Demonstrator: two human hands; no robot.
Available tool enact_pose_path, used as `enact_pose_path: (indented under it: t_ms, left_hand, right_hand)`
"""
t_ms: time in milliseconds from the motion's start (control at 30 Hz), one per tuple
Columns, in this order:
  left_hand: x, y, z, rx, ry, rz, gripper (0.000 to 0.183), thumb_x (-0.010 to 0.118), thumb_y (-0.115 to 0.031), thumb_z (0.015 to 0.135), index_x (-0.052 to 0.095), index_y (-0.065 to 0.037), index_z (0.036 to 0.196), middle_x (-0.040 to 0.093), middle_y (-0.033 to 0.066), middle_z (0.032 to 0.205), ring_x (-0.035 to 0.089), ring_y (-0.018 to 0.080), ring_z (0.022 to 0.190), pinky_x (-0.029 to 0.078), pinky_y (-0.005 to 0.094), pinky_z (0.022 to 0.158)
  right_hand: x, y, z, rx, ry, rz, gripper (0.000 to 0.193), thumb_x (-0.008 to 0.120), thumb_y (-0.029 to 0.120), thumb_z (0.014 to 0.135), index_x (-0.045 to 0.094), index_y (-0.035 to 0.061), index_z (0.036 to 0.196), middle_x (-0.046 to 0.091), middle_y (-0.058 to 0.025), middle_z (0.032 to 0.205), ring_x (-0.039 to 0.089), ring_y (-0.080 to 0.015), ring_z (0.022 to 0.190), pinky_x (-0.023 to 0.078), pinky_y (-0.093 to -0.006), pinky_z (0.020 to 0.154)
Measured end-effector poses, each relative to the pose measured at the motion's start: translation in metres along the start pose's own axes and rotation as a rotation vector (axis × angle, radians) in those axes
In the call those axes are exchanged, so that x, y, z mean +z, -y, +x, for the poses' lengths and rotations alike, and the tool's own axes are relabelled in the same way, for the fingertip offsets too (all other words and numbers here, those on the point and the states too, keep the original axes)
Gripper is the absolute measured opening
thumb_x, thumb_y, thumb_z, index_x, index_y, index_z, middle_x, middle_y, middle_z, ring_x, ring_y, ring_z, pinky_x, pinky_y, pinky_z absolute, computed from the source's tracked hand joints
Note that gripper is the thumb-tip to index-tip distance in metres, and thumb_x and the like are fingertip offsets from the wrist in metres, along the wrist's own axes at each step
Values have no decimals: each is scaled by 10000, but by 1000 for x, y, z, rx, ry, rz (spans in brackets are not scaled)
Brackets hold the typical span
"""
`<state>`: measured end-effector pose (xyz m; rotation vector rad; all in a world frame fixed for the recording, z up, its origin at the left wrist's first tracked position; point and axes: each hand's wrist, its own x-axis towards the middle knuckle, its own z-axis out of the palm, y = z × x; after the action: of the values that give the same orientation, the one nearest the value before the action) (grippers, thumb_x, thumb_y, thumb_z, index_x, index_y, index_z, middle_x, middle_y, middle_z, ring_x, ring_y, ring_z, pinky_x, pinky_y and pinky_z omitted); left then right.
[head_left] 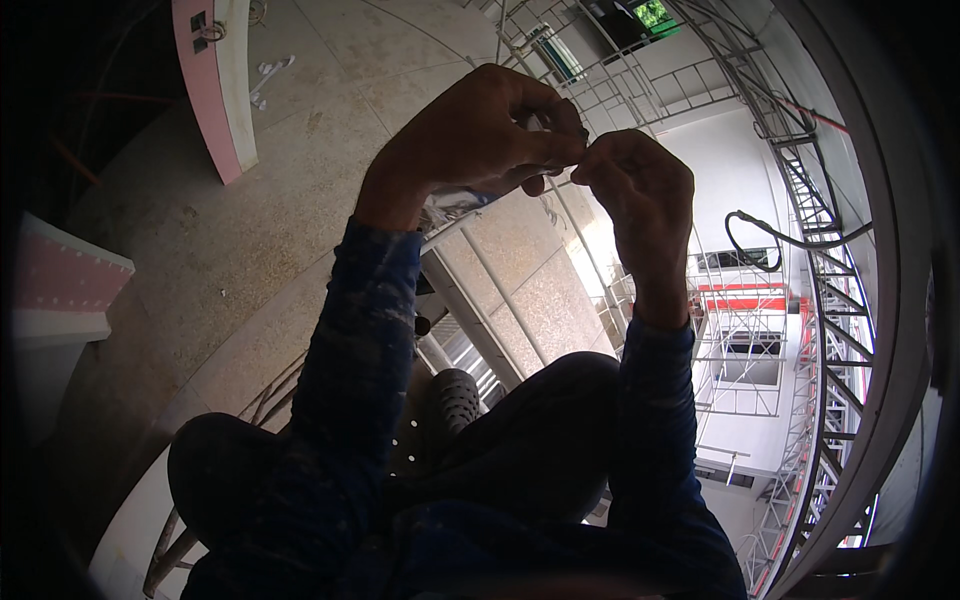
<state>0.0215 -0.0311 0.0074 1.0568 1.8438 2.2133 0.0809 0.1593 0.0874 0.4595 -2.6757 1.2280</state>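
Floor (290,230) below, left hand (480,135) curled round a pale bit (539,123) at upper centre, too dim to identify, right hand (640,190) pinched at left's fingertips, can't tell on what; a loose pinch could drop the bit.

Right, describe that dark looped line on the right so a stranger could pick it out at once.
Start at the white wall to the right of the right hand, then go right toward the dark metal lattice. Where they meet in the picture is the dark loop, a cable or hose. Its single rounded curl sets it apart from the lattice's crossing bars.
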Motion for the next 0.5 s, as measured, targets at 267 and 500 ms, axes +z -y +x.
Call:
enact_pose_path:
  t_ms: [267,500]
  left_hand:
    - [-1,2,0,-17,16,-33,295,790,-306,921,744,-37,1034,754,113,841,748,207,660,617,344,599]
    - [0,4,2,-31,4,-57,295,808,-294,901,754,-41,1041,757,94,831,730,181,645,602,326,597]
  right_hand:
    - [-2,0,1,-17,53,6,95,705,36,856,709,-44,908,725,-92,840,677,-146,786,545,-287,760]
    - [-3,-1,1,15,67,151,93,653,18,875,694,-57,912,709,-108,863,684,-156,810,557,-302,776]
